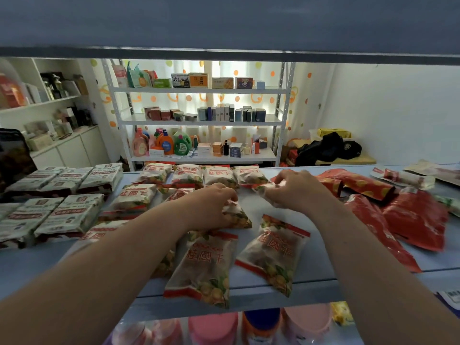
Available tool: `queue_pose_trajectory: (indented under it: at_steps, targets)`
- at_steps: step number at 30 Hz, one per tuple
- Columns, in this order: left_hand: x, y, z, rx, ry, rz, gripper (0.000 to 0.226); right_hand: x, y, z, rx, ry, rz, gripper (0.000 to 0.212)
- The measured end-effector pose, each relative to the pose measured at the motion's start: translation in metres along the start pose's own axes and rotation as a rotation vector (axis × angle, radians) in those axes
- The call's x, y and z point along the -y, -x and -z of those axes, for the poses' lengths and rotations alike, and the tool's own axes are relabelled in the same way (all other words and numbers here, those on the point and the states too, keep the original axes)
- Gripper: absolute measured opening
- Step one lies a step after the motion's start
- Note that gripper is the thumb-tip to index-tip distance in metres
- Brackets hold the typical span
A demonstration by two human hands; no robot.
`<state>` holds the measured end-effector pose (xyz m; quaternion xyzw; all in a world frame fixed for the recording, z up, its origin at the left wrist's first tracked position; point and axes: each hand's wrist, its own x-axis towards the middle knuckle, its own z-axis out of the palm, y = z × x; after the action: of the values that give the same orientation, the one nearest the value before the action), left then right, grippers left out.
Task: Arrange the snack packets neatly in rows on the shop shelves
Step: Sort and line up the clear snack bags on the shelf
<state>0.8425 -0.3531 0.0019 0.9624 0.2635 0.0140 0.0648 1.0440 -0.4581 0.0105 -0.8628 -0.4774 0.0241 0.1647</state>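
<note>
Risk: left hand (211, 204) and right hand (297, 189) each pinch a translucent red-trimmed snack packet (240, 217); forearms may sweep the overhanging packets (206, 270) beneath them off the pale blue shelf (319, 266).

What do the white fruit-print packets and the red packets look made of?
The white fruit-print snack packets look like thin, semi-clear plastic film: contents show through. The crumpled red packets look like opaque, glossy film, possibly foil-lined: sharp creases, sheen.

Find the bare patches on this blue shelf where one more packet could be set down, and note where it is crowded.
Bare shelf shows front left, below the white-green packs; a small gap between the left hand and right hand; and front right, beyond the red bags. Crowded: the packs at left, longan packets mid-shelf.
</note>
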Motion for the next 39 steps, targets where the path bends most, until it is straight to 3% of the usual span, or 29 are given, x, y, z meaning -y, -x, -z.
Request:
queue_pose_trajectory:
  at_steps: [5,11,19,26,30,33,35,39]
  targets:
    - [-0.001,0.005,-0.008,0.116,-0.057,-0.002,0.067,0.024,0.008,-0.038,-0.022,-0.056,0.018,0.067]
    - [-0.005,0.002,-0.014,0.185,-0.087,0.032,0.07,0.018,0.006,-0.051,0.091,-0.106,0.161,0.044]
    - [-0.003,0.002,-0.016,0.233,-0.151,0.034,0.072,0.018,0.0,-0.053,0.165,-0.022,0.141,0.057]
    - [-0.022,0.071,0.012,-0.109,0.013,-0.056,0.061,0.006,0.054,-0.018,-0.138,-0.231,0.229,0.052]
    - [-0.039,0.131,-0.005,-0.138,0.051,-0.035,0.071,-0.008,0.114,-0.012,0.012,-0.178,0.257,0.081]
    - [-0.051,0.15,-0.024,-0.119,0.137,-0.004,0.062,-0.014,0.139,-0.024,0.163,-0.022,0.309,0.1]
    - [-0.055,0.153,-0.035,-0.122,0.105,0.007,0.063,-0.018,0.145,-0.03,0.176,-0.05,0.328,0.099]
    - [-0.054,0.149,-0.049,-0.197,0.033,0.017,0.081,-0.032,0.152,-0.035,0.094,-0.179,0.397,0.075]
